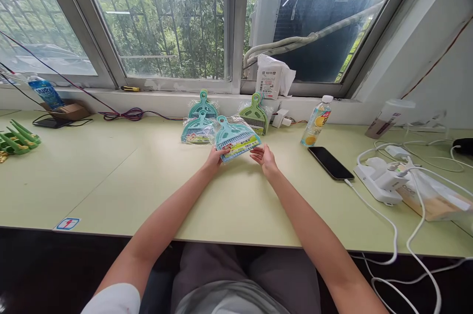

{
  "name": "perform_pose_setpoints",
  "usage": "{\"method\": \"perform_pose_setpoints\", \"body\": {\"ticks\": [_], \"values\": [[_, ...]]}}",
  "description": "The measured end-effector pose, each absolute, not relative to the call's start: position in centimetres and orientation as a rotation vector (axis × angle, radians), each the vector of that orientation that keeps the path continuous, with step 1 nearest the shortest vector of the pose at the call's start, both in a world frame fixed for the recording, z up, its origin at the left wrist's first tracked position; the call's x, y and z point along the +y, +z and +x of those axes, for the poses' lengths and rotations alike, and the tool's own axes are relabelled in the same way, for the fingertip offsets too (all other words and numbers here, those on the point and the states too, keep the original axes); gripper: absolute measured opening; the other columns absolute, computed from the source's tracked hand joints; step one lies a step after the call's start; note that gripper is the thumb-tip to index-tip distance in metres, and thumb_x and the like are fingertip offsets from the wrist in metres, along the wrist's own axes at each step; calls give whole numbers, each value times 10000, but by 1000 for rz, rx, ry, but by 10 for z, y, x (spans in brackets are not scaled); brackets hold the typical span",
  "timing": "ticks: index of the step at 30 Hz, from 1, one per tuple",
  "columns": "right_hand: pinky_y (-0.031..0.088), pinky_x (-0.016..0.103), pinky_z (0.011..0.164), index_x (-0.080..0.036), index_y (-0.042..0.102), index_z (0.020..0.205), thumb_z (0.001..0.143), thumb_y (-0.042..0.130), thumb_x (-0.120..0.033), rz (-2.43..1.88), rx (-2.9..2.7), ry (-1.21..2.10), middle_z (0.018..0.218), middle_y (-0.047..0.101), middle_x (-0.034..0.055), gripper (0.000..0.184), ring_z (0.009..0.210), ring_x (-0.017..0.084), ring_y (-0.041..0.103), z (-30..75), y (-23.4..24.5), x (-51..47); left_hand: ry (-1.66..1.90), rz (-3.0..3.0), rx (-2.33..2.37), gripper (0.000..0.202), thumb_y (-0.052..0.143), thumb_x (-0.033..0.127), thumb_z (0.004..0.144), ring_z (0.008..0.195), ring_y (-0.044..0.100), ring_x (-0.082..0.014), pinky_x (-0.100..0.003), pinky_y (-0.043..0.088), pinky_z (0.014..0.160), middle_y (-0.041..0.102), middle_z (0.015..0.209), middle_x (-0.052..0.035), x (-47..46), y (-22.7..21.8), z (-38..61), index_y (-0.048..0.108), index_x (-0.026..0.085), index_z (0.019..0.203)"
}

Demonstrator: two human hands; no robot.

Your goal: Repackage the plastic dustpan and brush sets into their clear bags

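My left hand (214, 157) is closed on the lower left corner of a small blue dustpan-and-brush set (236, 139), wrapped in clear plastic with a yellow-green label. The set is tilted above the table, its handle pointing up and left. At its lower right corner is my right hand (264, 158), fingers stretched out and apart; whether they touch the wrapper is hard to tell. Just behind stand more wrapped sets: a blue one (195, 129), a teal one (203, 107) against the wall, and a green one (255, 114) to the right.
On the pale green table (148, 195), a juice bottle (317, 121), a phone (330, 162) and a power strip (380, 183) with white cables lie to the right. Coiled wires (125, 114), a blue bottle (46, 92) and green plastic pieces (20, 137) are on the left.
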State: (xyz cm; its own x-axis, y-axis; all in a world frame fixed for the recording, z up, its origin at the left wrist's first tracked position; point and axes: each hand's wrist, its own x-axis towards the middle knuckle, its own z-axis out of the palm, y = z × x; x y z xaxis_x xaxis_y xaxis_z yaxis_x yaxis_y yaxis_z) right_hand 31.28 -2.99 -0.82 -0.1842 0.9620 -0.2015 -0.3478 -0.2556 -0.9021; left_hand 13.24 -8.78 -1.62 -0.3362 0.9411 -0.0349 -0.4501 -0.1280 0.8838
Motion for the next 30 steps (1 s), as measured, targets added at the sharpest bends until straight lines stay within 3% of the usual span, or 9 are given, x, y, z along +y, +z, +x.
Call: {"method": "perform_pose_setpoints", "body": {"ticks": [4, 8, 12, 17, 22, 30], "values": [[601, 295, 761, -175, 574, 838, 933, 492, -417, -889, -989, 1687, 790, 698, 84, 273, 724, 168, 701, 303, -6, -42, 1713, 674, 1061, 486, 735, 66, 571, 949, 688, -247, -365, 568, 867, 726, 922, -69, -86, -18, 127, 578, 154, 1023], [572, 298, 894, -201, 567, 876, 906, 546, -293, -836, -916, 1672, 871, 703, 51, 99, 859, 149, 698, 297, -7, -52, 1717, 671, 1044, 502, 723, 66, 576, 960, 684, -247, -377, 566, 873, 722, 958, -74, -85, -19, 128, 565, 156, 1044], [524, 291, 986, -198, 596, 879, 885, 547, -236, -760, -797, 1616, 923, 707, 44, 62, 978, 135, 675, 299, -7, -50, 1705, 663, 1044, 478, 726, 77, 586, 918, 690, -232, -353, 574, 840, 721, 948, -71, -85, -20, 133, 567, 153, 1031], [519, 296, 1001, -196, 616, 927, 815, 638, -229, -571, -919, 1698, 1033, 705, 35, 118, 1034, 145, 662, 303, -6, -44, 1675, 698, 1054, 492, 742, 89, 603, 876, 690, -226, -352, 579, 788, 713, 994, -81, -89, -17, 136, 569, 156, 1058], [552, 302, 943, -198, 601, 948, 793, 661, -160, -635, -988, 1739, 999, 715, 23, 170, 950, 138, 688, 300, -13, -41, 1599, 829, 1072, 502, 780, 123, 606, 847, 683, -222, -338, 566, 752, 711, 1016, -90, -95, -12, 139, 594, 156, 1071], [584, 316, 894, -178, 609, 882, 754, 646, -69, -766, -857, 1636, 920, 714, 25, 172, 915, 161, 699, 303, -15, -37, 1412, 1083, 1097, 657, 796, 295, 664, 1033, 648, -269, -339, 560, 748, 626, 1244, -125, -101, -10, 143, 523, 219, 1256]]}}
